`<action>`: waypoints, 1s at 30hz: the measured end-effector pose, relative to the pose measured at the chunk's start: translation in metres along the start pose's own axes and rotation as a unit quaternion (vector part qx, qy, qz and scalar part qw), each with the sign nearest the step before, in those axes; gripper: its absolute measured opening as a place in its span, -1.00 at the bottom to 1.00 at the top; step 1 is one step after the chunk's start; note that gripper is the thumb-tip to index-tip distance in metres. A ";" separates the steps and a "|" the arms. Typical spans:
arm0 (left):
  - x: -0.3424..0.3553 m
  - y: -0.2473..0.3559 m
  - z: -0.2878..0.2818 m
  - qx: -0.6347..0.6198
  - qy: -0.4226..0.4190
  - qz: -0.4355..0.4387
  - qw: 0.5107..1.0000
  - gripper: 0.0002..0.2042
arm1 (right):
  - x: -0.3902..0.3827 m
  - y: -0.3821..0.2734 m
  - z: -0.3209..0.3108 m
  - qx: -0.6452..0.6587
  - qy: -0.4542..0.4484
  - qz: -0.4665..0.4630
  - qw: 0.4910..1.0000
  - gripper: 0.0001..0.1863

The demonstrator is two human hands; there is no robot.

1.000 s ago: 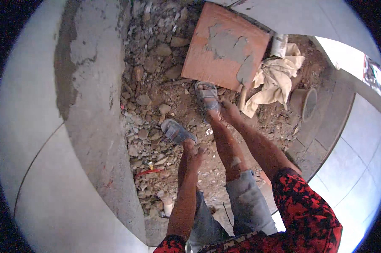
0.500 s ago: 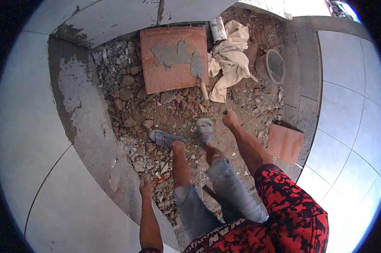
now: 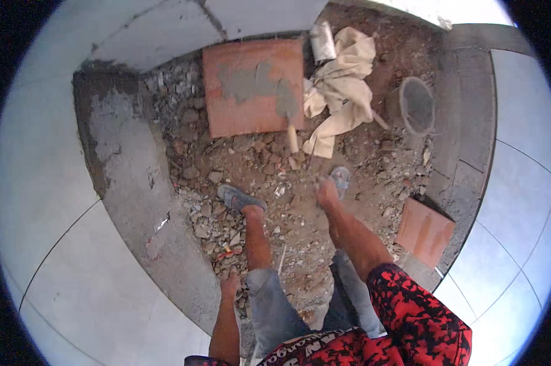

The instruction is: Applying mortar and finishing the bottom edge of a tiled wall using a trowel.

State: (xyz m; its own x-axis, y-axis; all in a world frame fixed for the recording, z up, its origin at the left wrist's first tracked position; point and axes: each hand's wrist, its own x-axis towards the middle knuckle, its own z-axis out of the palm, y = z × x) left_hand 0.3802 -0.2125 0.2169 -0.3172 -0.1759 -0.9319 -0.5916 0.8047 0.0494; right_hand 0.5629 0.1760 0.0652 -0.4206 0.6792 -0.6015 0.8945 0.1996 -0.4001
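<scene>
My right hand (image 3: pixel 326 192) is closed, low over the dirt beside my right foot. A thin dark rod (image 3: pixel 312 154) sticks up from its fingers; the rod's full shape is too small to make out. My left hand (image 3: pixel 229 284) hangs beside my left leg above the rubble, its fingers blurred. Ahead lies a square reddish-brown tile (image 3: pixel 226 119) with a patch of grey mortar (image 3: pixel 239 84) spread on it. A pointing trowel (image 3: pixel 286 100) rests on the tile's right part, its wooden handle reaching past the near edge. Right of it is a crumpled beige cloth (image 3: pixel 348 91).
A bucket (image 3: pixel 403 108) of grey material stands at the far right. A white cylinder (image 3: pixel 323 41) lies beside the cloth. A smaller reddish tile (image 3: pixel 425 233) leans near the right ledge. Loose rubble (image 3: pixel 190 146) covers the ground between a mortared left ledge (image 3: pixel 129 158) and pale floor tiles.
My right foot has moved to the right. My right hand, with the thin rod, has come slightly nearer and to the left. My left hand has dropped nearer my body.
</scene>
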 end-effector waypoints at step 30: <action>-0.175 0.079 -0.030 -0.174 0.001 0.267 0.948 -0.42 | -0.244 0.206 -0.278 0.000 0.085 -0.010 0.996 -0.63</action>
State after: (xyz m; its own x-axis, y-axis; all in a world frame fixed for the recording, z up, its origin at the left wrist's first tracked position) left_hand 0.3666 -0.1353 0.3948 -0.6415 0.2012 -0.7403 -0.5553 0.5439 0.6291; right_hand 0.8924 0.2479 0.3218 -0.4066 0.7853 -0.4669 0.8862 0.2148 -0.4105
